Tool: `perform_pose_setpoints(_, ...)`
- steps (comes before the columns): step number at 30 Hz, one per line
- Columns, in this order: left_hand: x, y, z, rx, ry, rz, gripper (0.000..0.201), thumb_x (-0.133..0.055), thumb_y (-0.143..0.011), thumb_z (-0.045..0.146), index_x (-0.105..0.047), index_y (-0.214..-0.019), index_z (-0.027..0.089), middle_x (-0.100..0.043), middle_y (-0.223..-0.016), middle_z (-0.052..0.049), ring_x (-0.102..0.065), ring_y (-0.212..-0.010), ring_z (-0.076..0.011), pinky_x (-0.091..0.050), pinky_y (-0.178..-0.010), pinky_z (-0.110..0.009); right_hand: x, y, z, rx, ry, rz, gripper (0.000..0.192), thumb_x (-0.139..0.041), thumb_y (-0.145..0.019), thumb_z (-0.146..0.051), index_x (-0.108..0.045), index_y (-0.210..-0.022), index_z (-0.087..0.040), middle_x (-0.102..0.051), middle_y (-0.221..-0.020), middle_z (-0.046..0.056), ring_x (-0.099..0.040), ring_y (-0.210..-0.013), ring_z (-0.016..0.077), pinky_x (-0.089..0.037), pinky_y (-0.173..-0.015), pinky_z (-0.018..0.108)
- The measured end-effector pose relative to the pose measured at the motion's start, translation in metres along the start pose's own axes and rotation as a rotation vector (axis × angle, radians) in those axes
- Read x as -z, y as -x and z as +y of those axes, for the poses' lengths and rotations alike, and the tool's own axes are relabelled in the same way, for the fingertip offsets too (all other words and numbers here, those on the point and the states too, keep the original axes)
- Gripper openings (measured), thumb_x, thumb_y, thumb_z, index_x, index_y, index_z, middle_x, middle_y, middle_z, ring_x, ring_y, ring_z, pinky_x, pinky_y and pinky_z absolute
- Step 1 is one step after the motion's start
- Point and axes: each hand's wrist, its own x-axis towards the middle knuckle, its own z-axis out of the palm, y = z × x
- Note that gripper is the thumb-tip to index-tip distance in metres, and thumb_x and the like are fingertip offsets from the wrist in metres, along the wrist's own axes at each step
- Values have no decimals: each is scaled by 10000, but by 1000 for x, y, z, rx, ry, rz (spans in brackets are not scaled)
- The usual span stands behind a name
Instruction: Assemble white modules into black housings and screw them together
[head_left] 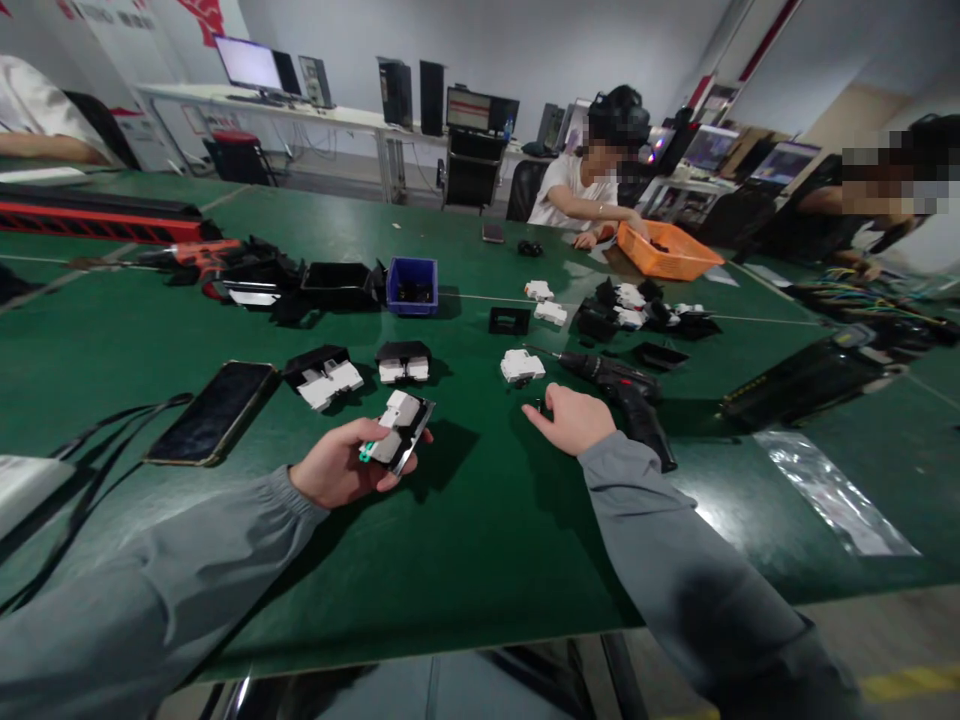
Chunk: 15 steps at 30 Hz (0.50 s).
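My left hand (352,462) grips a white-and-black plastic module (397,428) above the table, with a small green piece at its lower left and a shiny edge at its right. To its right, my right hand (574,418) is low over the tabletop, thumb and fingers curled together. A small dark bit shows at those fingertips, too small to name. Just beyond that hand lie a white plastic module (521,366) and a black cordless drill (615,385). Two more white modules in black housings, one at the left (326,380) and another beside it (405,364), rest beyond my left hand.
A phone (215,412) lies left, a clear plastic bag (836,490) right. Farther back are a blue bin (412,286), a black frame (509,320), a red drill (199,258) and a pile of modules (630,308). Across the table, a person reaches into an orange basket (667,252).
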Motion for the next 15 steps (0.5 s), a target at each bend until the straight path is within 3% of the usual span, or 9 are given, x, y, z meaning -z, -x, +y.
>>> perform_pose_setpoints(3,3,-1,-1,28,-10,-11,445,-614,-762,283,-596,-1180,130,-685,-1072,-147,-612,-684,-179,-452,-469,-237,-4,-1,-2,-1,-9,-44,257,-459,-959,-392,-567,-862,-181,-668,-846,101,-627,-715,222,-344,-586,311)
perform_pose_setpoints(5,3,-1,-2,55,-32,-34,471,-632,-754,276,-589,-1203,138,-686,-1081,-148,-623,-702,-186,-470,-502,-249,-7,-2,-7,18,-129,-37,200,-463,-951,-326,-559,-831,-198,-660,-799,62,-605,-687,195,-329,-580,300)
perform_pose_setpoints(11,4,-1,-2,66,-69,-79,482,-654,-734,272,-592,-1191,131,-678,-1100,-148,-642,-725,-190,-486,-530,-252,-19,-2,-22,111,-779,-7,332,-391,-993,-411,-521,-767,-204,-565,-642,-14,-536,-609,139,-379,-601,268)
perform_pose_setpoints(15,5,-1,-2,78,-61,-61,451,-677,-748,276,-593,-1168,135,-687,-1074,-139,-664,-752,-209,-496,-526,-248,-26,-1,-26,74,-967,-15,405,-344,-1007,-456,-475,-717,-206,-536,-615,-25,-526,-569,122,-407,-584,257)
